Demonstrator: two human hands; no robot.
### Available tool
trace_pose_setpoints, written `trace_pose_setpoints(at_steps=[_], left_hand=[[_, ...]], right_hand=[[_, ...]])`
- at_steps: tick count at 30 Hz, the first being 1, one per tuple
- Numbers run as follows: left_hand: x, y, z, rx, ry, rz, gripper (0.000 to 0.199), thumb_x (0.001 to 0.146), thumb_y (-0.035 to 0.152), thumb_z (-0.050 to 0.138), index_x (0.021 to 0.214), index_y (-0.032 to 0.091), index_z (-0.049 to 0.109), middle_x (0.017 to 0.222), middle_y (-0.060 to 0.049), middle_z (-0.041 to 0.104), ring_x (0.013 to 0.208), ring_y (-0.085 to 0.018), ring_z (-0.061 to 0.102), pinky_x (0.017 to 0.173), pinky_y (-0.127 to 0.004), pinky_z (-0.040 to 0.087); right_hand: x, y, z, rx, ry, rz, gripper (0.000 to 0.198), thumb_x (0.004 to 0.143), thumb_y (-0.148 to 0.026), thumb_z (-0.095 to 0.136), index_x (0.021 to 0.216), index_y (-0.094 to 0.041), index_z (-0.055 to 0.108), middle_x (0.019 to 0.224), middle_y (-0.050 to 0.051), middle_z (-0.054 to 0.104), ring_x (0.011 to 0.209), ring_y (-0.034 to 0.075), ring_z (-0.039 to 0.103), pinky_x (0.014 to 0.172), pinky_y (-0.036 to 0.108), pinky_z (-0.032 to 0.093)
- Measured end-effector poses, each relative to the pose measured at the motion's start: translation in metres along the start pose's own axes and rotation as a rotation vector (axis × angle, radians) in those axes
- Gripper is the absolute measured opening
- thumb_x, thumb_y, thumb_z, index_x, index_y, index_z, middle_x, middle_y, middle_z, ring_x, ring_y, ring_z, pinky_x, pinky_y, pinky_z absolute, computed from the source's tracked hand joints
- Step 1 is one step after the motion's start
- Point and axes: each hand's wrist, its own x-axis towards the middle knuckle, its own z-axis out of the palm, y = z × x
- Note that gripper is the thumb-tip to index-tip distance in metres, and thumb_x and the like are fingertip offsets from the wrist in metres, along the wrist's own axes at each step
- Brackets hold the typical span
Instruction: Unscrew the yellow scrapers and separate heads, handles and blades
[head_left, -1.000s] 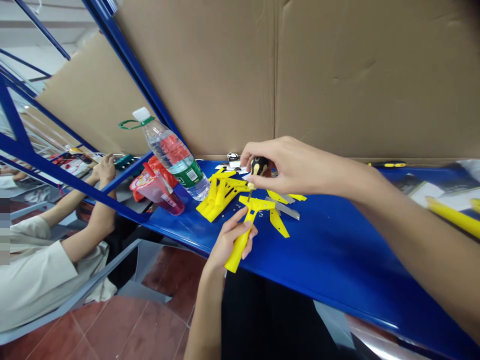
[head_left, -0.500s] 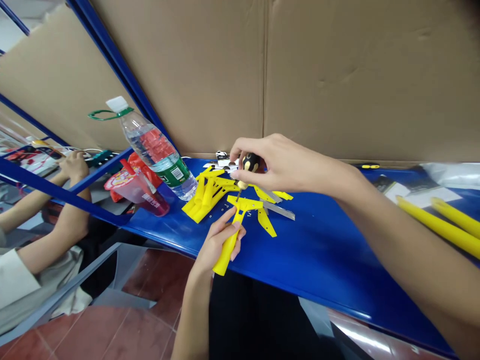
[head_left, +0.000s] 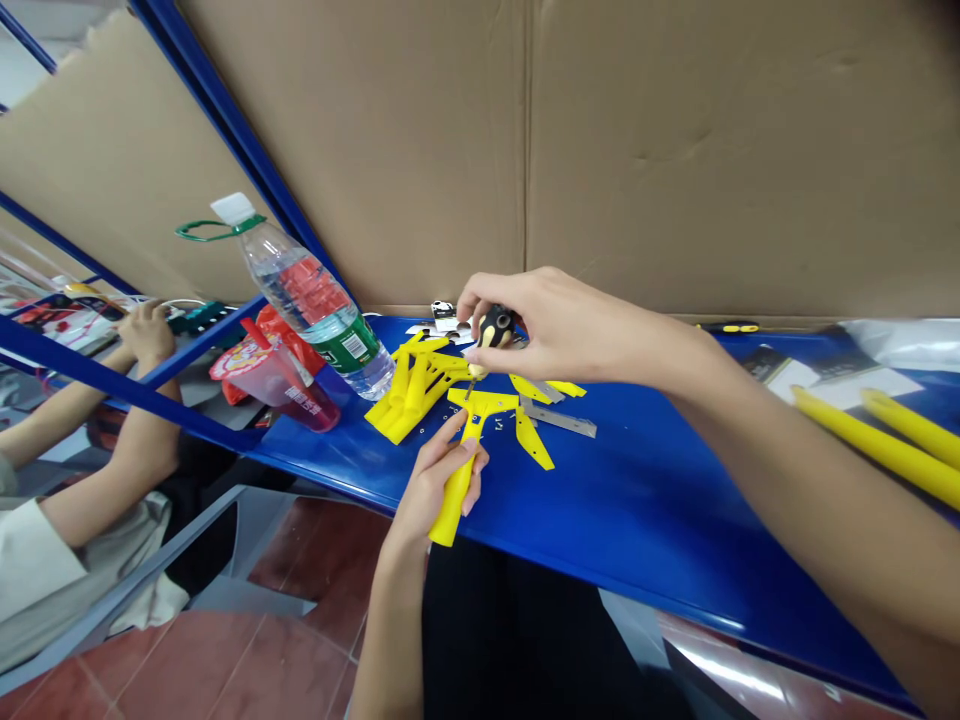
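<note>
Left fingers [head_left: 455,461] wrap yellow handle [head_left: 449,508], right fingers [head_left: 491,288] pinch screwdriver [head_left: 495,324].

The view has swung right since the first picture, so the bottle [head_left: 330,310] and cup [head_left: 292,390] sit farther left and more of the yellow rods [head_left: 874,435] shows. In the right hand [head_left: 559,325], the screwdriver [head_left: 493,325] has turned and leans farther right. The left hand [head_left: 433,482] tilts the T-shaped yellow part [head_left: 456,495] slightly more upright. More of the metal strip [head_left: 566,420] shows.
</note>
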Motion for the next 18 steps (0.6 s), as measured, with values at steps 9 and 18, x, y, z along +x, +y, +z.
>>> trace_pose_setpoints(at_steps=[9, 18], left_hand=[[-0.002, 0.003, 0.002, 0.012, -0.009, 0.011, 0.079, 0.095, 0.046, 0.087, 0.159, 0.014, 0.052, 0.079, 0.002, 0.067, 0.042, -0.010, 0.058, 0.050, -0.025, 0.040], [-0.002, 0.004, 0.000, -0.038, -0.020, 0.028, 0.080, 0.095, 0.043, 0.088, 0.161, 0.018, 0.052, 0.079, 0.003, 0.066, 0.042, -0.009, 0.056, 0.048, -0.023, 0.037]], right_hand=[[-0.003, -0.002, -0.016, -0.018, 0.120, 0.034, 0.020, 0.100, -0.042, 0.073, 0.103, -0.023, 0.078, 0.092, 0.004, 0.078, 0.084, 0.022, 0.068, 0.078, 0.035, 0.045], [-0.002, 0.016, -0.016, -0.017, 0.057, 0.094, 0.025, 0.092, -0.046, 0.080, 0.100, -0.022, 0.081, 0.096, 0.007, 0.081, 0.085, 0.024, 0.071, 0.076, 0.036, 0.048]])
